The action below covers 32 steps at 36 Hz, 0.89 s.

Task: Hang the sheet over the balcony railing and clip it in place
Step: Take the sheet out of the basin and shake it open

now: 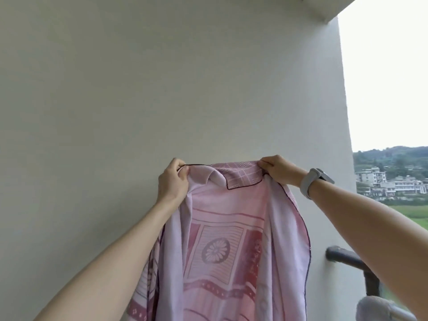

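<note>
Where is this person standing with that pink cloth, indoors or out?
Most likely on an upper-floor balcony of a home. A dark metal railing meets the plain white wall, and beyond it lie open sky, green fields and distant buildings on a hillside.

- Sheet (228, 246): we see a pink and lilac cloth with a dark piped edge, printed with striped frames and a round flower medallion; it hangs upright in loose folds before the pale wall, its top edge raised and partly folded over.
- Railing (354, 262): we see a dark rounded bar fixed to the wall at lower right, apart from the sheet.
</note>
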{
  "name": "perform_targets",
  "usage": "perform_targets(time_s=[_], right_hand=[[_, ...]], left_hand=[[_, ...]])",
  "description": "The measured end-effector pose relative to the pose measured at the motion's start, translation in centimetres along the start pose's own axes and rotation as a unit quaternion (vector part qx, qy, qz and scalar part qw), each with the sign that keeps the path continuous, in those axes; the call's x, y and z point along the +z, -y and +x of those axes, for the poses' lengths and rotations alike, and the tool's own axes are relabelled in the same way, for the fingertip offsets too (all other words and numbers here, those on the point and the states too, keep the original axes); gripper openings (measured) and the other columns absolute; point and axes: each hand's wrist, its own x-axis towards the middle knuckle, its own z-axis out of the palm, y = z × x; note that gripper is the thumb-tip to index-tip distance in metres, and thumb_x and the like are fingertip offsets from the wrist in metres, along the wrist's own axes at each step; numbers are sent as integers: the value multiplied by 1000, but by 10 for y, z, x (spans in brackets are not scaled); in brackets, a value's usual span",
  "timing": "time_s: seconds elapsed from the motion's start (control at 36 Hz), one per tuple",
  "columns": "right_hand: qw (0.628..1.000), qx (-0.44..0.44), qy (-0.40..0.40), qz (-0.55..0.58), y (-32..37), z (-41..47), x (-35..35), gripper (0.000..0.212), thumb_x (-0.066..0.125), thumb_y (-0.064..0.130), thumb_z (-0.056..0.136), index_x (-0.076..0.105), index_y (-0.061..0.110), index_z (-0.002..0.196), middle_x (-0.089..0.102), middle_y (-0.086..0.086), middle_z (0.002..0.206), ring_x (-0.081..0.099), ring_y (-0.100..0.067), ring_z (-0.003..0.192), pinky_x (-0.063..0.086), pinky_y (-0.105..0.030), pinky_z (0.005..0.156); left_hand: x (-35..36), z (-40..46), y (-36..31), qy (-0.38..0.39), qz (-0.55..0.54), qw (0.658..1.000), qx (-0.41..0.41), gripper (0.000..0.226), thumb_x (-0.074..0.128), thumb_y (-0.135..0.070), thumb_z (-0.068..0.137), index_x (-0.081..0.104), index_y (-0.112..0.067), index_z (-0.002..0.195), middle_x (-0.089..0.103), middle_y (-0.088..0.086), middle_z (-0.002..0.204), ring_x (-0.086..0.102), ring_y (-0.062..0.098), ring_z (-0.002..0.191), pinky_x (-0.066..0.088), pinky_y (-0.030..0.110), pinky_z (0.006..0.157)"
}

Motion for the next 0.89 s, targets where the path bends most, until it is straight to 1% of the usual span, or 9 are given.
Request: perform_targets(time_s=[0.06, 0.14, 0.25, 0.36, 0.5, 0.61, 0.72, 0.81, 0.89], right_hand=[[997, 22, -74, -19, -8, -3, -34, 31, 41, 20, 97, 59, 1, 79, 62, -14, 84, 53, -27, 79, 40, -33, 69], [978, 41, -203, -39, -17, -11, -98, 29, 39, 20, 94, 65, 7, 91, 66, -16, 95, 58, -35, 90, 48, -38, 78], [950, 34, -308, -39, -29, -38, -201, 26, 40, 10, 92, 60, -3, 83, 62, -24, 86, 56, -40, 86, 38, -37, 64], [954, 56, -293, -16, -68, -90, -277, 30, 42, 13, 93, 57, 13, 68, 58, -8, 73, 52, -24, 75, 40, -33, 67], [964, 88, -248, 33, -111, -159, -331, 34, 44, 26, 96, 60, 8, 74, 58, -6, 72, 52, -17, 69, 42, -25, 56], [966, 100, -223, 81, -111, -205, -375, 32, 45, 31, 95, 63, 6, 87, 57, -7, 74, 52, -17, 68, 45, -21, 52], [958, 95, -248, 110, -94, -249, -421, 25, 46, 37, 94, 65, 22, 93, 60, -2, 77, 55, -14, 69, 50, -25, 58], [954, 105, -270, 84, -85, -286, -446, 29, 47, 38, 94, 67, 17, 89, 57, -1, 70, 50, -11, 60, 44, -15, 43], [933, 104, -331, 99, -79, -332, -464, 25, 45, 27, 96, 67, 16, 95, 62, -1, 76, 53, -12, 65, 44, -15, 46]], left_hand=[[18, 12, -40, -12, -25, 999, 31, 11, 50, -14, 92, 56, -7, 87, 60, 3, 80, 49, 21, 76, 26, 22, 59], [43, 31, -118, -39, -95, 992, 72, 12, 51, -14, 92, 59, -6, 87, 64, 7, 86, 51, 19, 78, 30, 20, 62], [70, 31, -221, -54, -165, 975, 136, 12, 50, -14, 92, 59, -8, 87, 65, 7, 89, 54, 19, 80, 32, 19, 65], [102, -12, -287, -24, -214, 964, 155, 11, 50, -14, 92, 59, -8, 86, 64, 4, 87, 55, 18, 81, 36, 22, 68], [122, -69, -341, -3, -222, 963, 154, 9, 53, -13, 91, 59, -9, 86, 60, -2, 82, 53, 16, 79, 30, 16, 63], [112, -99, -389, -1, -212, 965, 154, 10, 53, -17, 91, 60, -10, 87, 60, -3, 85, 53, 16, 80, 33, 21, 66], [90, -130, -447, 8, -218, 965, 147, 12, 52, -21, 91, 59, -12, 89, 65, 1, 91, 56, 21, 83, 41, 29, 69], [74, -154, -483, 31, -221, 963, 149, 14, 52, -25, 91, 61, -15, 91, 66, 4, 96, 58, 24, 86, 43, 31, 71], [60, -186, -506, 65, -218, 962, 150, 15, 55, -27, 90, 65, -18, 95, 63, 5, 99, 58, 25, 89, 47, 35, 79]])
